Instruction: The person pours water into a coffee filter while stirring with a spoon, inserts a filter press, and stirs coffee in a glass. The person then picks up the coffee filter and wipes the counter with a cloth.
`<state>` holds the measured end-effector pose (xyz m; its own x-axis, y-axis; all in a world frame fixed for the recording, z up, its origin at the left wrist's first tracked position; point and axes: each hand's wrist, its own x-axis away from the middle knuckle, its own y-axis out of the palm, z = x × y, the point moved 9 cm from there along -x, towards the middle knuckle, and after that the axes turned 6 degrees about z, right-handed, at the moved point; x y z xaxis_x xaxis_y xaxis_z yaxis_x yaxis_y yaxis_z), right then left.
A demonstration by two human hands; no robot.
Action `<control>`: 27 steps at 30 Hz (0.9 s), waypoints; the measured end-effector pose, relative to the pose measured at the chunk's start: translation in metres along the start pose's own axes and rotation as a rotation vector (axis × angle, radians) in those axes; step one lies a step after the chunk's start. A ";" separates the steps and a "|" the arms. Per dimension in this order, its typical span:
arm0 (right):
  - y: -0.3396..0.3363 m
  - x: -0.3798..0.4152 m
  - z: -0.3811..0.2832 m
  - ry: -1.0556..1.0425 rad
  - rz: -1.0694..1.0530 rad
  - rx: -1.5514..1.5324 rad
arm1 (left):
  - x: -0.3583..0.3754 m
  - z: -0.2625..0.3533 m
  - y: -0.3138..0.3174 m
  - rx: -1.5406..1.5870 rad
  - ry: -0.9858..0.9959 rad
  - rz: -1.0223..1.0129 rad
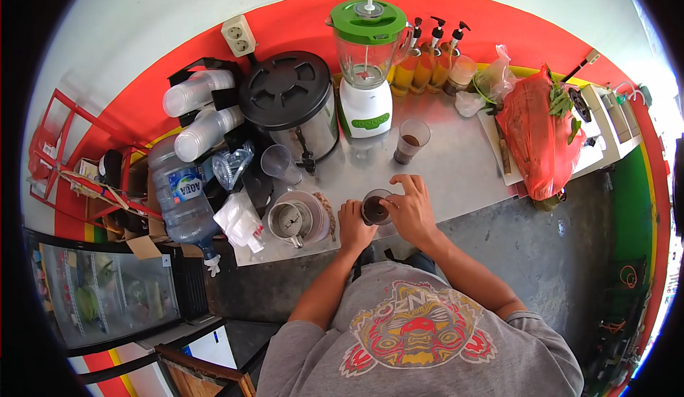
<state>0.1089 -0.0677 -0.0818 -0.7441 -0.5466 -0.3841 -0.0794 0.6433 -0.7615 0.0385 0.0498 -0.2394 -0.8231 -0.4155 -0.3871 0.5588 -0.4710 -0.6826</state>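
A clear plastic cup with dark brown liquid stands near the front edge of the metal table. My left hand is curled against its left side, steadying it. Over the rim, my right hand has its thumb and fingers pinched together; whatever they hold, if anything, is hidden. Farther back stands a second plastic cup with brown liquid in its bottom. To the left of my left hand is a metal strainer resting in a clear container.
A blender, a lidded steel drum and several pump bottles line the back. An empty cup and stacked cups are left. A red plastic bag lies right; a water jug hangs at the left edge.
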 end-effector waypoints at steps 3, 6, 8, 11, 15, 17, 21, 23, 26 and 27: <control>0.011 0.005 0.007 0.011 -0.092 -0.039 | -0.001 0.002 -0.001 -0.005 -0.003 -0.002; 0.002 0.002 0.005 0.024 -0.016 -0.117 | -0.001 0.001 -0.003 0.001 -0.017 -0.003; 0.003 0.004 0.004 -0.008 -0.007 -0.047 | -0.001 0.001 -0.002 0.005 -0.029 -0.014; 0.004 0.005 0.004 -0.015 -0.031 0.013 | -0.001 0.003 -0.001 0.017 -0.016 -0.011; 0.004 0.002 0.009 0.090 -0.033 -0.055 | -0.001 0.001 -0.003 0.008 -0.021 0.003; 0.007 0.003 0.005 0.049 -0.063 0.001 | -0.001 0.001 -0.001 0.010 -0.033 -0.013; 0.005 -0.002 -0.006 0.017 -0.046 -0.032 | -0.002 0.001 0.000 0.005 -0.026 -0.009; 0.006 -0.002 -0.006 0.002 -0.028 0.002 | -0.002 0.001 0.000 0.005 -0.039 -0.011; 0.011 -0.002 -0.003 -0.006 -0.067 0.016 | -0.002 -0.002 0.000 -0.010 -0.064 0.002; 0.016 -0.002 -0.002 0.003 -0.125 -0.009 | -0.003 0.000 0.000 -0.008 -0.041 -0.008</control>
<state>0.1080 -0.0556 -0.0925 -0.7300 -0.6214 -0.2846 -0.1782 0.5749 -0.7986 0.0407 0.0509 -0.2381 -0.8225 -0.4437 -0.3559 0.5514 -0.4686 -0.6902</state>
